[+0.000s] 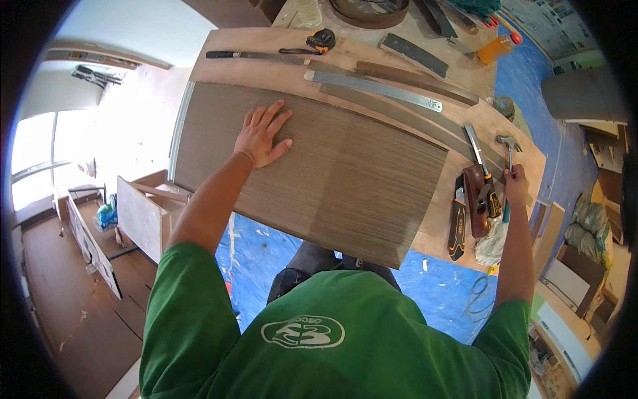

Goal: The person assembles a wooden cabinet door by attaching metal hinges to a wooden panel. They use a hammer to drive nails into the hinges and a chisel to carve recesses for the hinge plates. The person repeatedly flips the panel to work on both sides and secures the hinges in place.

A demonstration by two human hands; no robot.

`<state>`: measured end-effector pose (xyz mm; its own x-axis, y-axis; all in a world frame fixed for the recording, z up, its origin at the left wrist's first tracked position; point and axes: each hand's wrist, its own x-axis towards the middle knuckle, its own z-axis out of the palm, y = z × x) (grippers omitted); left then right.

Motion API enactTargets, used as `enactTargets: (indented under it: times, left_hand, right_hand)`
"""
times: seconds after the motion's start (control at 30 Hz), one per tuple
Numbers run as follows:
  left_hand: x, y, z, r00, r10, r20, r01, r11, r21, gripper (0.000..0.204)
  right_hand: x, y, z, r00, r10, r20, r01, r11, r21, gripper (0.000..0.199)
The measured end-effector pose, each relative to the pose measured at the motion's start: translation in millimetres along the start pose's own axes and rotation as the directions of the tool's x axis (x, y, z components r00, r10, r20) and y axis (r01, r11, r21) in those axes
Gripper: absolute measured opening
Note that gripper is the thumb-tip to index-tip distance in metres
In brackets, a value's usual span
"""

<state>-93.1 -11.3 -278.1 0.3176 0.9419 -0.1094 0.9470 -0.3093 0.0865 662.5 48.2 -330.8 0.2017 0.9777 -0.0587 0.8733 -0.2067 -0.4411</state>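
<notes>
My left hand (264,138) lies with fingers spread on a brown wood-grain panel (332,173), which rests on the workbench and overhangs its near edge. At the bench's right end my right hand (515,185) is closed round the handle of a claw hammer (510,143), its metal head pointing away from me. Just left of that hand are a chisel (473,143) with its blade pointing away, a brown hand plane (474,199) and a black and orange utility knife (457,223). A pale crumpled cloth or bag (490,245) lies nearer to me.
Beyond the panel lie a steel ruler (375,89), brown strips (419,82), a tape measure (322,41) and a long black-handled tool (256,56). An orange bottle (498,48) stands at the far right. Blue sheeting (266,249) covers the floor; white-faced boards (141,216) stand at left.
</notes>
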Motion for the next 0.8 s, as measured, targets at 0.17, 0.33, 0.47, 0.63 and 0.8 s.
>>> enactTargets:
  times: [0.17,0.33,0.47,0.63,0.8]
  left_hand:
    - [29,0,8,0.996,0.088,-0.021,-0.088,0.996,-0.013,0.07]
    - [-6,-4,4,0.998,0.036,-0.047,-0.037,0.999,-0.024,0.069]
    - [7,-4,6,0.994,0.079,-0.077,-0.082,0.996,-0.031,0.069]
    - [7,-9,10,0.991,0.092,-0.1,-0.096,0.995,-0.038,0.07]
    - [8,-8,10,0.992,0.072,-0.107,-0.077,0.996,-0.047,0.063]
  right_hand:
    - [5,52,-42,0.992,0.129,-0.002,-0.126,0.972,0.199,0.012]
    - [-10,-164,-87,0.987,0.136,0.084,-0.154,0.666,0.73,0.018]
    - [-6,-217,-87,0.962,0.164,0.217,-0.271,0.494,0.826,0.021]
    - [13,-266,-42,0.877,-0.037,0.48,-0.324,0.693,0.645,0.025]
    - [2,-335,11,0.733,-0.072,0.677,-0.206,0.924,0.321,0.035]
